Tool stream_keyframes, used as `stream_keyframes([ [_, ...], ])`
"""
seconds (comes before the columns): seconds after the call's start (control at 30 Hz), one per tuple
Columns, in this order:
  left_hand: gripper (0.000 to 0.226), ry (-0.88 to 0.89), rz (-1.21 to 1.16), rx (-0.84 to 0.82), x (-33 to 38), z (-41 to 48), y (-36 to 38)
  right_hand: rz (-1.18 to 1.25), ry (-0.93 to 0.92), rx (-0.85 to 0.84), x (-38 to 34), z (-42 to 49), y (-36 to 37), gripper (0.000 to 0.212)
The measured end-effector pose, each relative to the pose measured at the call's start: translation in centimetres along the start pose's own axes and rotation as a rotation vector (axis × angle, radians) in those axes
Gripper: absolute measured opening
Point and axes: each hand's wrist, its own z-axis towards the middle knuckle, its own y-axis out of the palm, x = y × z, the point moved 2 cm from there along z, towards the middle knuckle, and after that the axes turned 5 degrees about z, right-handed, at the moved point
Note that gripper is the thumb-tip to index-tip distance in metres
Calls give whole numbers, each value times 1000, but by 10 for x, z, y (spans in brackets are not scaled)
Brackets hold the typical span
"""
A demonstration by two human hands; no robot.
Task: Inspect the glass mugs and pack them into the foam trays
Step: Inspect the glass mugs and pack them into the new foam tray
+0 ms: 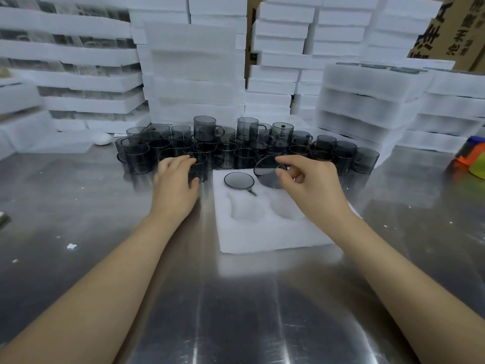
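Note:
A white foam tray (273,237) lies on the steel table before me. One smoky glass mug (239,180) sits sunk in its far left pocket, handle toward me. My right hand (312,190) grips a second mug (267,172), tilted over the far right pocket. The two near pockets hold nothing. Behind the tray stands a crowd of several dark glass mugs (343,156). My left hand (174,179) curls round one mug (199,166) at the front of that crowd.
Stacks of white foam trays (194,74) wall the back and both sides. A small white object (103,138) lies at the back left. A colourful object (472,156) sits at the right edge. Foam crumbs dot the steel table (105,232).

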Motion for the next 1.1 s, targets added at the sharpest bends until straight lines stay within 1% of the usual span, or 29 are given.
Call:
stream_keyframes([
  [0.1,43,21,17,-1,1,0,0,163,86,-62,3,2,-3,22],
  [0.17,41,28,17,3,2,0,0,219,168,-106,6,3,-3,22],
  [0.23,40,36,15,8,3,0,0,182,210,-101,10,4,-3,19],
  [0.3,38,38,4,18,4,0,0,90,192,-76,11,5,-4,18],
  [0.33,37,38,-3,23,5,0,0,39,169,-84,11,6,-4,18],
  [0.4,35,40,-13,27,6,0,1,-48,136,-146,13,6,-4,24],
  [0.53,27,41,-41,35,7,0,2,-64,181,-249,17,9,-14,34],
  [0.67,14,21,-103,47,10,-1,5,-63,128,-352,19,13,-19,34],
  [0.77,20,-32,-156,6,11,-3,8,-63,100,-367,17,12,-17,35],
  [0.87,23,-81,-162,-51,12,-3,10,-145,131,-422,20,13,-17,28],
  [0.93,19,-85,-152,-57,12,-2,10,-195,152,-465,22,11,-16,21],
  [1.0,16,-90,-159,-66,13,-3,11,-187,146,-465,22,11,-16,21],
  [1.03,15,-98,-175,-68,13,-3,10,-179,133,-469,20,9,-16,24],
  [1.07,15,-106,-198,-63,14,-2,9,-166,120,-498,17,8,-17,32],
  [1.1,17,-111,-226,-43,14,-2,7,-149,119,-561,15,6,-18,45],
])
